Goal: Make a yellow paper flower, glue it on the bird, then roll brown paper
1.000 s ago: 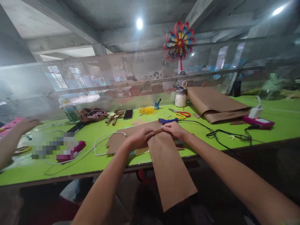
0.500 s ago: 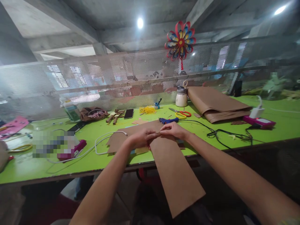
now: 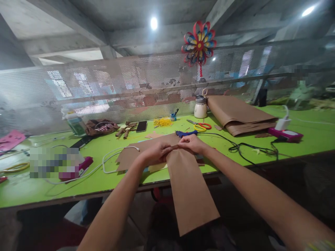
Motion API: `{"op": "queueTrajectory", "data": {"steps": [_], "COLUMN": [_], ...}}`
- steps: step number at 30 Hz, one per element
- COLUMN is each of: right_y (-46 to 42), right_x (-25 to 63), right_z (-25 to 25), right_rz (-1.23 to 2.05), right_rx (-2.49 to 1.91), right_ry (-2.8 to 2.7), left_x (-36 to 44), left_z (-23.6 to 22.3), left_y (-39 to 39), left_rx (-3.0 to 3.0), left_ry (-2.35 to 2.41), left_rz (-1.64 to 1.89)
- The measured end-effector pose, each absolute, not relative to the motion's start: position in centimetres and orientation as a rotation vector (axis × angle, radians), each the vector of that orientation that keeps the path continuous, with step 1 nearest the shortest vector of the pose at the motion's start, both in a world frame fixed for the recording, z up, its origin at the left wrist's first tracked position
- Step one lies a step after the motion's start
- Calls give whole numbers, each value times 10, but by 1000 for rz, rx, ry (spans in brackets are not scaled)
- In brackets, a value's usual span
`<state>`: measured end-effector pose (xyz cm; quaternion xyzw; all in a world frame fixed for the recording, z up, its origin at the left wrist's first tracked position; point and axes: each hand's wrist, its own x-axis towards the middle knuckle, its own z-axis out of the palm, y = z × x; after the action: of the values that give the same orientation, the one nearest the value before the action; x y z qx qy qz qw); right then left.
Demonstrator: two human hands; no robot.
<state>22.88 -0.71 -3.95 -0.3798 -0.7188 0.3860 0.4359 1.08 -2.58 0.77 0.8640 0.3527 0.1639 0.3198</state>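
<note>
A long strip of brown paper (image 3: 192, 191) hangs over the table's front edge, its lower end above my lap. My left hand (image 3: 159, 152) pinches the strip's far end, where the paper looks folded or rolled narrow. Close beside it, my right hand (image 3: 193, 143) grips the same end between thumb and fingers. Beneath my hands lie flat brown sheets (image 3: 133, 155) with bits of coloured paper under them. A blue glue gun (image 3: 186, 134) rests just beyond my right hand, its black cord trailing right.
Scissors (image 3: 200, 126), a phone (image 3: 141, 126), yellow shreds (image 3: 162, 122) and a white jar (image 3: 200, 108) stand along the back. Folded brown paper (image 3: 240, 113) lies at right, near a purple power strip (image 3: 285, 134). A white cable (image 3: 104, 165) loops at left.
The hanging end of the strip has swung a little left and up. Both hands keep their pinch at the far end, where more of the narrow fold shows between them.
</note>
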Motion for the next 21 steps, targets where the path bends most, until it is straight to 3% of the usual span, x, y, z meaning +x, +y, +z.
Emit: {"op": "queueTrajectory", "data": {"steps": [9, 21], "right_y": [-10, -15], "right_x": [234, 234], "right_z": [-36, -22], "right_rz": [1278, 1368], "right_rx": [-929, -685], "right_ry": [-1554, -1303], "left_x": [2, -13], "left_z": [19, 17], "left_y": [-28, -16], "left_rx": [1984, 1943], "left_ry": [918, 826], "left_rz": [320, 669]}}
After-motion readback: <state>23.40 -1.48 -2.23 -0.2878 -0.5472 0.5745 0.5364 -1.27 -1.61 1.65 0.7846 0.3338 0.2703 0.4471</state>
